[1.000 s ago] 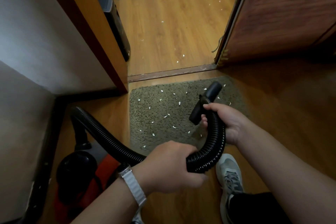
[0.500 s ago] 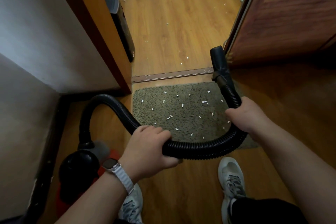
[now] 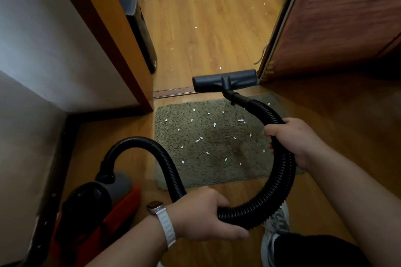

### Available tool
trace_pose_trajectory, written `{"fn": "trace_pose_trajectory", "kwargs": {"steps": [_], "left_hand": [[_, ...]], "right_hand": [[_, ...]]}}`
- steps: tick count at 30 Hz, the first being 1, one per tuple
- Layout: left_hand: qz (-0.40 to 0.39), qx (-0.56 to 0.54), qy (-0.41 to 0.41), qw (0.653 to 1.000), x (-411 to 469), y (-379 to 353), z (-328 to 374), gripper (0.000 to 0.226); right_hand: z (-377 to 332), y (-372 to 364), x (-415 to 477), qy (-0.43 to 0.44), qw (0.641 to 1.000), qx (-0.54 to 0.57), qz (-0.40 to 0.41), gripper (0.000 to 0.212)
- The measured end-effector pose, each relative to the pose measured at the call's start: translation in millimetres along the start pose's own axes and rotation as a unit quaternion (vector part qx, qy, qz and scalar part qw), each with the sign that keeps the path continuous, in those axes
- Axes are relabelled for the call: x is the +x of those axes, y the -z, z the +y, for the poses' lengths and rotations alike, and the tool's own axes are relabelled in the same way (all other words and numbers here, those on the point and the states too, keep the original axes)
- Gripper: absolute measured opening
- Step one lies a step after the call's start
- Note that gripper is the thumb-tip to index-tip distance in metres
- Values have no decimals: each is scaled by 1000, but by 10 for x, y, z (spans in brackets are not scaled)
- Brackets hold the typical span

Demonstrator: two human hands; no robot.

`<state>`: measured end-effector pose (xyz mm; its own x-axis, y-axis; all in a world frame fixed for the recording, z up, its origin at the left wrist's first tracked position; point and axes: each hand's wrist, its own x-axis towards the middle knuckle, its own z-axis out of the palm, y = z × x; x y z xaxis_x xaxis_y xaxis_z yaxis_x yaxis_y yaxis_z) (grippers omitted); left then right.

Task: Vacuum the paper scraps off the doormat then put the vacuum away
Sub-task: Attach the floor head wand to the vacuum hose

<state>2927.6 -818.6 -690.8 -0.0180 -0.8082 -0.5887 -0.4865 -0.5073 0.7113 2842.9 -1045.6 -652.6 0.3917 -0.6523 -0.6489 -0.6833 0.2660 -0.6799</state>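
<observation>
Black ribbed hose [image 3: 282,182] is doing most of the work in this shot. Closest in, on the near side of the doormat [image 3: 217,171], the left hand [image 3: 204,217] has its fingers wrapped right round the hose's low loop. My guess is that's to keep the slack up so it doesn't drag scraps around. The red-and-grey vacuum canister [image 3: 97,208] sits on the wood floor [image 3: 121,128] off the doormat's near left corner, with the hose arching up out of it.

Over the doormat's right edge, the right hand [image 3: 297,138] is closed round the hose too, near enough to the business end to steer it. White paper scraps [image 3: 239,120] are dotted all over the doormat, so I'd say the real cleaning hasn't started.

The floor head [image 3: 225,80] is just past the doormat's far edge, by the metal threshold strip [image 3: 173,93]. Can't tell if it's touching down. Its long axis runs side to side, parallel to that far edge, with the neck angled back toward the right hand.
</observation>
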Motion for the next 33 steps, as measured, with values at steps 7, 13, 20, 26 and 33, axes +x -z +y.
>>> {"fn": "trace_pose_trajectory", "kwargs": {"steps": [7,13,20,26,33], "left_hand": [[-111,-98,35,988,46,26,50,38],[-130,-93,58,985,178,-87,130,52],[-8,-43,48,998,277,-121,60,43],[301,-378,115,868,149,178,-197,29],[365,-601,132,699,-120,594,-333,62]], "right_hand": [[2,-80,-30,45,995,-85,-9,30],[-67,-121,-108,109,976,-188,1,20],[-145,-226,-199,210,948,-241,1,23],[-74,-285,-381,251,937,-240,-38,26],[-51,-216,-532,281,933,-204,-92,30]]}}
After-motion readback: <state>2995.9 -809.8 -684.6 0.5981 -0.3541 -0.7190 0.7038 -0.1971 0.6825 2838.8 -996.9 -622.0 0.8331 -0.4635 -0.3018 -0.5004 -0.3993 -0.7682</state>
